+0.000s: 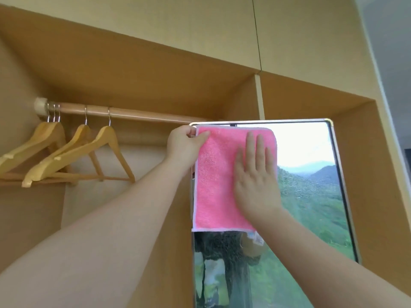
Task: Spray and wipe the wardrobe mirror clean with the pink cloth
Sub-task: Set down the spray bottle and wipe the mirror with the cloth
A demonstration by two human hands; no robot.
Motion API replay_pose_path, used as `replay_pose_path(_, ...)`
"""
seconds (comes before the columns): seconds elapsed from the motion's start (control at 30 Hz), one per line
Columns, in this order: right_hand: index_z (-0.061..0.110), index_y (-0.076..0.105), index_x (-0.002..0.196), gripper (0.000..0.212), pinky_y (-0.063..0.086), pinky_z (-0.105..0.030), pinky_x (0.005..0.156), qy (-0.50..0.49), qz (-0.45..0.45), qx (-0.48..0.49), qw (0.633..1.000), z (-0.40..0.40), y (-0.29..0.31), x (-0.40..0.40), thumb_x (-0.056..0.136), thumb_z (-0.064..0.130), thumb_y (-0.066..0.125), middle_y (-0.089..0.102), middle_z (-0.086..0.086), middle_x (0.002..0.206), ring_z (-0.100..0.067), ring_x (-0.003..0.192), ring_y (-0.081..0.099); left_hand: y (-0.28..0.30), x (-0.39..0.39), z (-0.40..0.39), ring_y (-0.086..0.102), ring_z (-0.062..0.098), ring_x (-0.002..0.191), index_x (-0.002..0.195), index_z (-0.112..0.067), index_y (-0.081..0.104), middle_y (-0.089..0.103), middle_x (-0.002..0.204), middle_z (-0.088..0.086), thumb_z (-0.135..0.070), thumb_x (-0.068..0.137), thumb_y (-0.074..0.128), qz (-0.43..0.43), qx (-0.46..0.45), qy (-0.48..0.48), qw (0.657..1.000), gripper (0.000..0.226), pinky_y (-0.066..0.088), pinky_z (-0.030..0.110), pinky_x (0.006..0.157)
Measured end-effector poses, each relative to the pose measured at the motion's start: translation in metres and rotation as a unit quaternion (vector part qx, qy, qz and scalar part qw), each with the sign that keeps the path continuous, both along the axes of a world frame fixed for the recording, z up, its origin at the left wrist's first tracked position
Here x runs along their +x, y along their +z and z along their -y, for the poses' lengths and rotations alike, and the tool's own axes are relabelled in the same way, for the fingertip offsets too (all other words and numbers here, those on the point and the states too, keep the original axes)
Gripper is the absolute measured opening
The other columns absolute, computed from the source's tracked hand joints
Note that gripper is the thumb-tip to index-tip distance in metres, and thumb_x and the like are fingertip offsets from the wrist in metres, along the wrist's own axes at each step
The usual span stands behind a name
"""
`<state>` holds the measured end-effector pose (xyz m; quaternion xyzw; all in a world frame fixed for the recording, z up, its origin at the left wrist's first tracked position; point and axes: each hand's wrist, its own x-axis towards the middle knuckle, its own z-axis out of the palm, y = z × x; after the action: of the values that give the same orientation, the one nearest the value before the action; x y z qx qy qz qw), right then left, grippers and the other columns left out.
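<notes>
Item: two bare forearms, reaching up from the lower edge of view toward the wardrobe.

Item: right hand (255,181), fingers straight and slightly spread, palm flat on the pink cloth (218,181), pressing it to the glass.

Item: left hand (184,145), thumb and fingers pinching the cloth's upper left corner at the mirror's edge.

Item: pink cloth, spread open and flat over the upper left part of the wardrobe mirror (311,196), its top edge just under the frame.

Item: wardrobe mirror, metal-framed, reflecting green hills and pale sky. Fine droplets or mist seem to speckle the glass right of the cloth and below it; streaks run down the lower left. Judgement: spraying looks done, wiping seems barely begun at the top corner, and most of the surface remains to be covered. No spray bottle is in view.

Item: wooden hangers (73,156), several, on a rail (133,114) left of the mirror, well apart from the hands.
</notes>
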<state>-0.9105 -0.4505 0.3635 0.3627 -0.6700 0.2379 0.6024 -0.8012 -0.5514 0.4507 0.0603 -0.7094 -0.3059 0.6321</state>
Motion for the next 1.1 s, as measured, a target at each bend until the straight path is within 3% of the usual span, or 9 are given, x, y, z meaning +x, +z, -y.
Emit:
replay_pose_path(0.1,0.002,0.022,0.148,0.061,0.025,-0.057,0.113,0.108,0.078,0.044,0.99,0.008,0.007,0.018,0.089,0.012,0.018,0.011,-0.03,0.154,-0.045,0.142,0.017,-0.001,-0.004,0.001,0.043,0.017,0.062,0.075,0.003,0.061,0.05,0.066,0.006,-0.021,0.083,0.072,-0.023,0.007,0.028,0.999,0.027,0.035,0.027,0.058)
replay_pose_path(0.2,0.026,-0.005,0.152,0.066,-0.003,-0.06,0.113,0.129,0.11,0.072,0.983,0.025,0.011,0.024,0.095,0.047,0.023,-0.013,-0.014,0.159,-0.042,0.144,-0.012,-0.002,-0.007,0.0,0.039,0.013,0.052,0.069,-0.008,0.056,0.047,0.058,-0.001,-0.019,0.083,0.073,-0.037,0.005,0.046,0.998,0.024,0.033,0.024,0.05)
replay_pose_path(0.37,0.024,0.003,0.152,0.065,-0.01,-0.063,0.111,0.096,0.027,0.069,0.993,0.042,0.025,0.022,0.095,0.055,0.012,-0.002,-0.005,0.161,-0.041,0.145,-0.008,-0.012,-0.001,0.004,0.066,0.014,0.089,0.115,-0.011,0.047,0.068,0.099,0.006,-0.045,0.081,0.07,-0.106,0.121,-0.095,0.983,0.053,0.054,0.028,0.077)
replay_pose_path(0.5,0.022,0.008,0.152,0.06,-0.007,-0.058,0.114,0.115,-0.006,0.079,0.99,0.047,0.041,0.022,0.098,0.046,0.012,0.001,-0.003,0.161,-0.032,0.147,-0.008,-0.008,0.001,0.007,0.069,0.023,0.097,0.09,-0.012,0.068,0.073,0.099,0.008,-0.044,0.099,0.039,-0.081,0.191,-0.172,0.963,0.044,0.05,0.041,0.098)
replay_pose_path(0.77,0.025,0.004,0.152,0.057,-0.007,-0.045,0.118,0.131,-0.002,0.061,0.989,0.023,0.045,-0.015,0.099,0.044,0.008,-0.002,0.002,0.161,-0.019,0.147,-0.007,-0.007,-0.002,0.003,0.071,0.025,0.079,0.092,-0.005,0.065,0.074,0.081,0.009,-0.032,0.103,0.038,-0.051,0.175,-0.218,0.959,0.04,0.057,0.034,0.072)
replay_pose_path(0.83,0.024,0.004,0.152,0.057,-0.005,-0.043,0.119,0.135,0.02,0.036,0.99,0.005,0.046,-0.04,0.098,0.044,0.006,-0.002,0.002,0.161,-0.019,0.147,-0.006,-0.01,0.0,0.002,0.067,0.027,0.084,0.086,-0.007,0.064,0.071,0.084,0.01,-0.016,0.102,0.041,-0.028,0.139,-0.185,0.973,0.029,0.054,0.039,0.083)
replay_pose_path(0.9,0.022,0.006,0.152,0.058,0.0,-0.044,0.119,0.132,0.057,-0.004,0.99,-0.014,0.042,-0.074,0.099,0.043,0.005,0.0,-0.001,0.16,-0.021,0.148,-0.001,-0.012,0.001,-0.002,0.065,0.026,0.087,0.086,-0.01,0.064,0.071,0.089,0.008,-0.015,0.102,0.04,-0.021,0.118,-0.172,0.978,0.029,0.05,0.041,0.091)
replay_pose_path(1.0,0.02,0.004,0.153,0.057,0.005,-0.046,0.119,0.122,0.193,-0.058,0.972,-0.042,0.034,-0.137,0.1,0.04,0.006,-0.002,-0.006,0.16,-0.023,0.148,-0.001,-0.013,-0.002,-0.003,0.055,0.01,0.058,0.074,-0.016,0.057,0.061,0.06,-0.009,-0.017,0.101,0.037,-0.037,0.088,-0.122,0.988,0.034,0.046,0.028,0.064)
replay_pose_path(1.1,0.014,0.009,0.152,0.064,0.011,-0.048,0.118,0.109,0.258,-0.085,0.956,-0.046,0.024,-0.17,0.092,0.037,0.011,-0.004,-0.013,0.16,-0.028,0.147,-0.004,-0.018,-0.008,-0.001,0.046,0.013,0.072,0.074,-0.024,0.055,0.054,0.072,-0.008,-0.026,0.099,0.034,-0.036,0.055,-0.051,0.997,0.033,0.037,0.031,0.07)
